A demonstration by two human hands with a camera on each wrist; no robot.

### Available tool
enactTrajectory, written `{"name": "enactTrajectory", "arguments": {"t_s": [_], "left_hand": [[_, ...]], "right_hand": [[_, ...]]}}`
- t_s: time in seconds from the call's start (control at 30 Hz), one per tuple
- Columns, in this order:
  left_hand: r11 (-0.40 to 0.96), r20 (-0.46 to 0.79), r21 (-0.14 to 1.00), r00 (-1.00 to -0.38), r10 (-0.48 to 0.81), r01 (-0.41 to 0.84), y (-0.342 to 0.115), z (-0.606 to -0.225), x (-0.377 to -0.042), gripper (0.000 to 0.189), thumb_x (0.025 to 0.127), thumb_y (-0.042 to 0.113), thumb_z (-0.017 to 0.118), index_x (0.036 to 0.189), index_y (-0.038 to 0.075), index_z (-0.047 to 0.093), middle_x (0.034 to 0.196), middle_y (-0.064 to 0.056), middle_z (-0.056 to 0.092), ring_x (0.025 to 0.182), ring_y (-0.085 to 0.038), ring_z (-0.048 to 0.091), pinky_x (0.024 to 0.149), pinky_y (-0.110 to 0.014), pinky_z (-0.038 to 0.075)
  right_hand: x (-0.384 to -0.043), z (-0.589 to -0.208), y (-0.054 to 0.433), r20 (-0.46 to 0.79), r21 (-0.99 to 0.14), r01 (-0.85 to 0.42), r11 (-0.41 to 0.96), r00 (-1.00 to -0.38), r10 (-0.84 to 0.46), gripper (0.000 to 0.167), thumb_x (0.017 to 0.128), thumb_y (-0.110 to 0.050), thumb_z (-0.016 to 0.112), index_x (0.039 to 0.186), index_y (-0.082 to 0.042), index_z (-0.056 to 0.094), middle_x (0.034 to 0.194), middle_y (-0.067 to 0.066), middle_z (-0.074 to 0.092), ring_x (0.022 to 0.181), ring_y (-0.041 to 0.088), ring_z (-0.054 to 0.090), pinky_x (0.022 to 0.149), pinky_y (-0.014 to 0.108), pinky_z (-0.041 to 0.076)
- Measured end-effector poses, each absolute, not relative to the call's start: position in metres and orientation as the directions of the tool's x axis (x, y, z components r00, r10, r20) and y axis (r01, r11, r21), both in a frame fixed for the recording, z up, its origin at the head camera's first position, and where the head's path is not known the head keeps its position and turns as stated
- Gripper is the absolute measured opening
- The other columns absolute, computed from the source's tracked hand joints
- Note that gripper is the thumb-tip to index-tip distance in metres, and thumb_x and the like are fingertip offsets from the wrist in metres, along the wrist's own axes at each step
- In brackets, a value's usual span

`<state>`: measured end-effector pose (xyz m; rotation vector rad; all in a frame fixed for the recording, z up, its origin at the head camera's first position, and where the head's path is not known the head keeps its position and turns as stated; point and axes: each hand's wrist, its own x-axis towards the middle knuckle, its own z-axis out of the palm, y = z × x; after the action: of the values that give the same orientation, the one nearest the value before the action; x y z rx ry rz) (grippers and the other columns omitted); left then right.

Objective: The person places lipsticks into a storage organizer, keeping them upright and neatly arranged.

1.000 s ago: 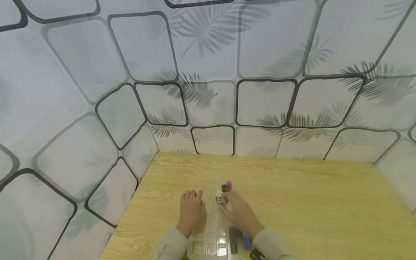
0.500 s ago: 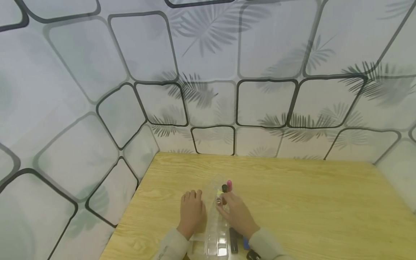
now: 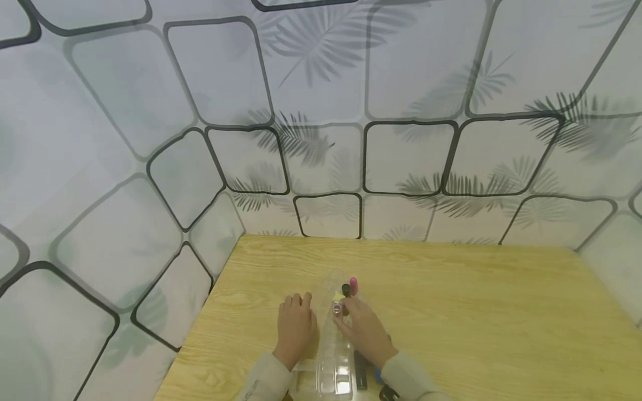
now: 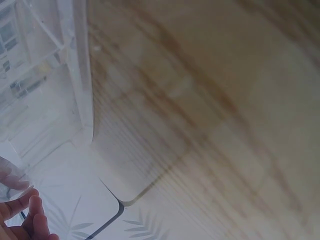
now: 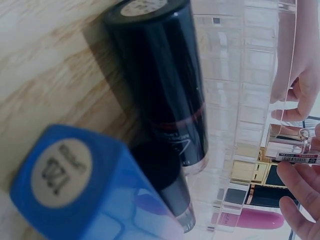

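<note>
A long clear plastic lipstick organizer (image 3: 328, 356) with many compartments lies between the hands. My right hand (image 3: 366, 334) pinches a shiny lipstick (image 5: 285, 142) with a barcode label between thumb and fingers, at the organizer's far part. Beside it in the organizer stand a gold-and-black lipstick (image 5: 248, 171), a black lipstick (image 5: 270, 196) and a bright pink lipstick (image 5: 260, 218). On the organizer's left side my left hand (image 3: 295, 326) rests with relaxed, slightly bent fingers and holds nothing. Its fingers (image 4: 37, 217) show in the lower left corner of the left wrist view.
Right of the organizer, a black tube (image 5: 160, 80) lies on the wooden table (image 3: 476, 312). Near it are a blue box (image 5: 75, 185) with a round label and a smaller dark tube (image 5: 165, 180). A black object (image 3: 388, 394) sits by the right sleeve. A patterned wall backs the table.
My right hand and forearm have shifted slightly left and toward me, and the pinched lipstick has moved a little with them. My left hand has stayed in place.
</note>
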<state>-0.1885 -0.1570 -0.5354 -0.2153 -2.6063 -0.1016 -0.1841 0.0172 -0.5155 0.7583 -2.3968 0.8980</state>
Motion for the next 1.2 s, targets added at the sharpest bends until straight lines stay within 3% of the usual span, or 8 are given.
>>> {"name": "enactTrajectory", "arguments": {"t_s": [0.3, 0.97, 1.2], "left_hand": [[0.983, 0.519, 0.037, -0.844, 0.135, 0.18, -0.1574, -0.5344, -0.1883, 0.028, 0.072, 0.012, 0.071, 0.097, 0.007, 0.059, 0.074, -0.004, 0.055, 0.065, -0.014, 0.045, 0.059, -0.026, 0.039], [0.981, 0.546, 0.039, -0.826, 0.139, 0.191, -0.1571, -0.5354, -0.1879, 0.029, 0.07, 0.011, 0.071, 0.095, 0.007, 0.059, 0.073, -0.004, 0.054, 0.065, -0.016, 0.046, 0.059, -0.028, 0.04], [0.983, 0.52, 0.057, -0.845, 0.122, 0.177, -0.1562, -0.5355, -0.1875, 0.029, 0.072, 0.012, 0.071, 0.099, 0.007, 0.059, 0.076, -0.006, 0.057, 0.067, -0.017, 0.048, 0.062, -0.029, 0.042]], "right_hand": [[-0.1844, -0.5172, 0.0137, 0.558, -0.466, -0.605, 0.646, -0.767, -0.316, 0.025, 0.075, -0.017, 0.075, 0.093, -0.01, 0.059, 0.08, -0.004, 0.064, 0.073, 0.009, 0.061, 0.071, 0.024, 0.053], [-0.1835, -0.515, 0.0112, 0.58, -0.42, -0.606, 0.675, -0.752, -0.313, 0.028, 0.074, -0.016, 0.075, 0.093, -0.008, 0.057, 0.082, -0.001, 0.061, 0.073, 0.01, 0.06, 0.069, 0.022, 0.052], [-0.1836, -0.5176, 0.0098, 0.549, -0.434, -0.581, 0.689, -0.777, -0.309, 0.028, 0.074, -0.016, 0.075, 0.092, -0.008, 0.055, 0.081, -0.001, 0.06, 0.071, 0.01, 0.058, 0.066, 0.023, 0.051]]}}
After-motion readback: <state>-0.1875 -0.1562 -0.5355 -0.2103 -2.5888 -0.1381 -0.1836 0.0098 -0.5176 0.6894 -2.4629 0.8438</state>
